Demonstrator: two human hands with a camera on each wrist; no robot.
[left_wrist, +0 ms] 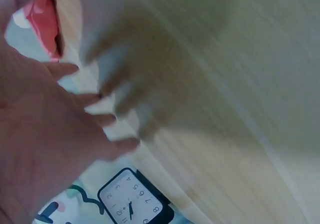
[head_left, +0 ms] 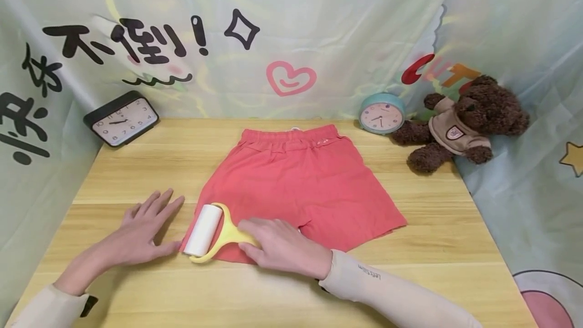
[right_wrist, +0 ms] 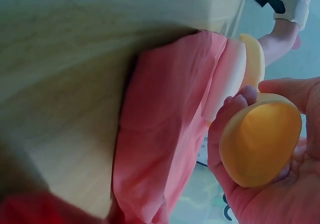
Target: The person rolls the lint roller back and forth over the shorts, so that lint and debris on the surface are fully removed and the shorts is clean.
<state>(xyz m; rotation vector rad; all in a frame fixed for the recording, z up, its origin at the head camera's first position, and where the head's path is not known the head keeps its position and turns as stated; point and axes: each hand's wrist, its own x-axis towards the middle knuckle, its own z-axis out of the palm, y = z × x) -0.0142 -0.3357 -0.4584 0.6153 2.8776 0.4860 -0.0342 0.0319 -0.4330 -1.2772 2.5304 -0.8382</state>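
Note:
Red shorts [head_left: 291, 181] lie flat on the wooden table, waistband towards the back wall. My right hand [head_left: 287, 249] grips the yellow handle of a lint roller [head_left: 203, 229]. Its white roll rests on the left leg of the shorts, near the hem. In the right wrist view, fingers and thumb wrap the hollow yellow handle [right_wrist: 260, 146]. My left hand [head_left: 141, 234] is just left of the shorts, fingers spread and holding nothing. Its thumb tip is close to the hem's left corner; I cannot tell whether it touches.
A black-framed clock [head_left: 125, 121] stands at the table's back left. At the back right are a round teal clock [head_left: 381, 114] and a brown teddy bear [head_left: 460, 125] in a shirt. Printed cloth [head_left: 337, 29] hangs around the back and sides of the wooden table [head_left: 437, 247].

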